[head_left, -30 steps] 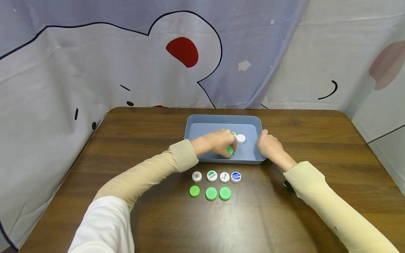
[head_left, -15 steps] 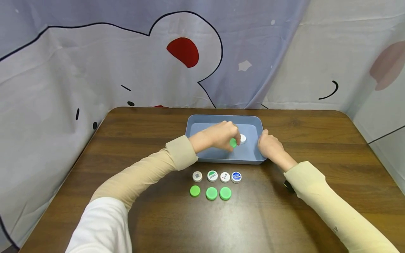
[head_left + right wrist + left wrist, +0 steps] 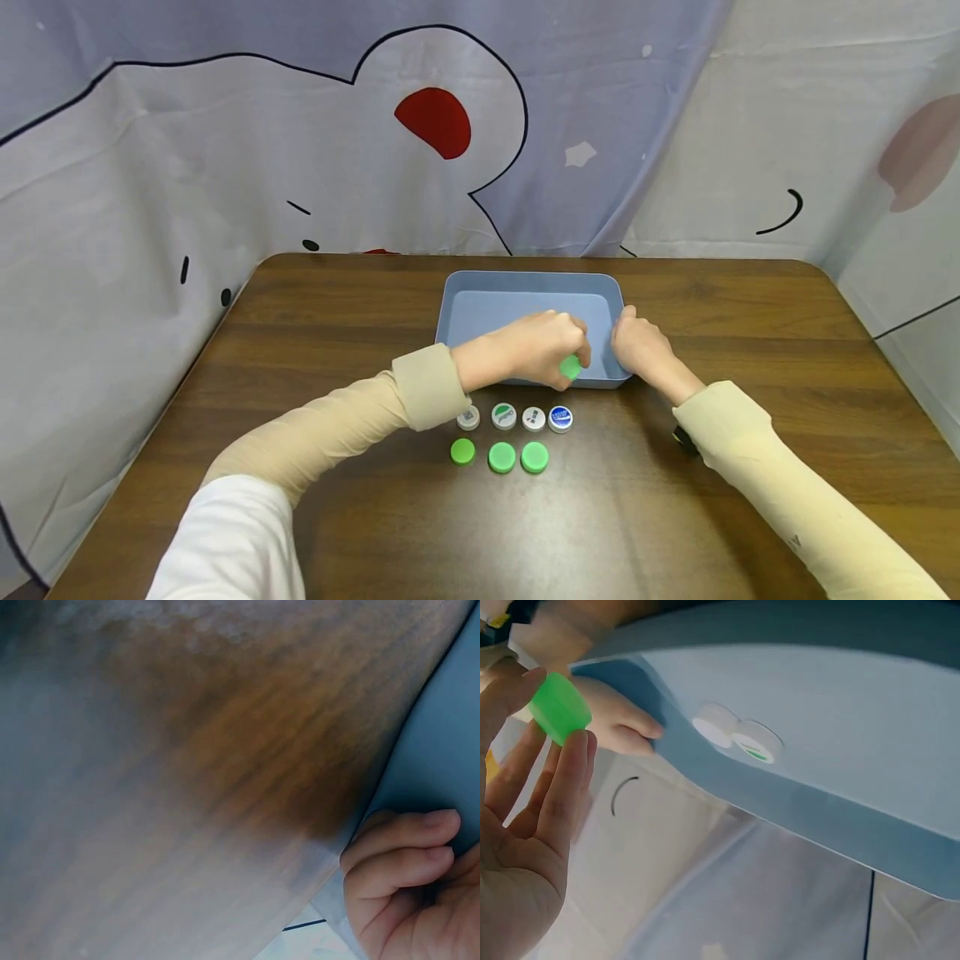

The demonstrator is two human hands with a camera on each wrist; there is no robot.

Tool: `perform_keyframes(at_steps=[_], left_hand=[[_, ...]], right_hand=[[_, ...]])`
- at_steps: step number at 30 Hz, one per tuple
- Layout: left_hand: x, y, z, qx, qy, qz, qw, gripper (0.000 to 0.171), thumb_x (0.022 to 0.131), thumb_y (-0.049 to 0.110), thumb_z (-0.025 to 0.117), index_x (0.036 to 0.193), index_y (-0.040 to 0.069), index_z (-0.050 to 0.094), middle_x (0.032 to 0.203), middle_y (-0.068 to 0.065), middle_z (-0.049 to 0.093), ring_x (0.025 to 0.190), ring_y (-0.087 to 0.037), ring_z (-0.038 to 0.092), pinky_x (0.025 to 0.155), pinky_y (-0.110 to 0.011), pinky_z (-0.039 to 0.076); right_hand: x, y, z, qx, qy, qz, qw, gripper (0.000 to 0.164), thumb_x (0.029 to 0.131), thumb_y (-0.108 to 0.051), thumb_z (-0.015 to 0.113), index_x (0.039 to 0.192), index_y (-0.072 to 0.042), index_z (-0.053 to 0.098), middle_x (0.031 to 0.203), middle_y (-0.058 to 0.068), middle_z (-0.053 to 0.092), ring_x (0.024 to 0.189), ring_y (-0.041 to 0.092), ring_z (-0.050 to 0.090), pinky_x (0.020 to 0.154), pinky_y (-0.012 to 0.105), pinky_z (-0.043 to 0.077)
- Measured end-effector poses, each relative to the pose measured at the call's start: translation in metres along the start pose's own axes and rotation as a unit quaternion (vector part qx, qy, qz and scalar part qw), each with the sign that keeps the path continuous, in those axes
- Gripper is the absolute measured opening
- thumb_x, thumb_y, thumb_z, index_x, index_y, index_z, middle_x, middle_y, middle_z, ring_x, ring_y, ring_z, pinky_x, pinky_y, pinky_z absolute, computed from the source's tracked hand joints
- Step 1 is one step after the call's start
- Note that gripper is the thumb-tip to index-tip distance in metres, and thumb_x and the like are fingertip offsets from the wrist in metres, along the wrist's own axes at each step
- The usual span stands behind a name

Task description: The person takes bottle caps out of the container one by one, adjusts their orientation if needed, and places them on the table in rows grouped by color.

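Observation:
Between the thumb and fingers of my left hand point(image 3: 531, 345) is a green bottle cap point(image 3: 570, 367), held over the front part of the blue tray point(image 3: 487, 307). The same cap point(image 3: 560, 710) shows in full in the left wrist view. My right hand point(image 3: 643, 343) grips the tray's right rim, fingers curled against the outer wall in the right wrist view. Inside the tray lie two white caps side by side, a plain one point(image 3: 715, 724) and one with a green mark point(image 3: 757, 741). In the head view the left hand hides them.
On the wooden table point(image 3: 337, 333) before the tray, several printed white caps form a row, with a blue-printed cap point(image 3: 560, 418) at its right end. Nearer me is a row of green caps point(image 3: 502, 457). A patterned curtain point(image 3: 300, 150) hangs behind the table.
My left hand, pinching the green cap, has moved right, first over the white caps and then back toward the tray's front edge. The right hand stays at the rim.

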State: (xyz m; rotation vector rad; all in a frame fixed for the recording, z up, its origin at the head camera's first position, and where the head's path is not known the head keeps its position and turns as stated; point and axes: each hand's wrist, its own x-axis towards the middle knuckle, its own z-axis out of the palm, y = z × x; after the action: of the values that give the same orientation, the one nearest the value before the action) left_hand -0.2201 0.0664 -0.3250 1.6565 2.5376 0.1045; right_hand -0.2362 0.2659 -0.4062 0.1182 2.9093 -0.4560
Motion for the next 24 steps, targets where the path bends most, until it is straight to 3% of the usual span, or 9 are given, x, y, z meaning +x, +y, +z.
perform_keyframes(at_steps=[5, 14, 24], left_hand=[[-0.003, 0.011, 0.003, -0.002, -0.006, 0.020, 0.9998, 0.028, 0.074, 0.019, 0.076, 0.101, 0.016, 0.075, 0.103, 0.002, 0.068, 0.097, -0.014, 0.063, 0.081, -0.027, 0.051], [-0.014, 0.031, 0.015, -0.003, -0.012, 0.036, 0.9993, 0.029, 0.074, 0.018, 0.077, 0.103, 0.018, 0.074, 0.103, 0.006, 0.069, 0.087, -0.011, 0.066, 0.076, -0.022, 0.052], [-0.020, 0.054, 0.033, 0.061, -0.042, 0.073, 0.9946, 0.028, 0.075, 0.023, 0.076, 0.103, 0.023, 0.075, 0.102, 0.009, 0.068, 0.087, -0.011, 0.068, 0.071, -0.021, 0.054]], right_hand=[[0.000, -0.001, 0.000, 0.001, -0.001, 0.002, 1.000, 0.032, 0.100, -0.017, 0.021, 0.105, 0.010, 0.039, 0.098, 0.037, 0.060, 0.087, 0.047, 0.063, 0.066, 0.053, 0.050], [-0.001, -0.001, 0.002, -0.001, 0.016, 0.007, 1.000, 0.031, 0.098, -0.017, 0.022, 0.104, 0.008, 0.039, 0.101, 0.039, 0.059, 0.093, 0.051, 0.061, 0.071, 0.056, 0.049], [0.000, -0.001, 0.002, 0.002, 0.018, 0.005, 1.000, 0.031, 0.098, -0.016, 0.022, 0.104, 0.008, 0.040, 0.101, 0.038, 0.059, 0.092, 0.050, 0.062, 0.071, 0.056, 0.049]])
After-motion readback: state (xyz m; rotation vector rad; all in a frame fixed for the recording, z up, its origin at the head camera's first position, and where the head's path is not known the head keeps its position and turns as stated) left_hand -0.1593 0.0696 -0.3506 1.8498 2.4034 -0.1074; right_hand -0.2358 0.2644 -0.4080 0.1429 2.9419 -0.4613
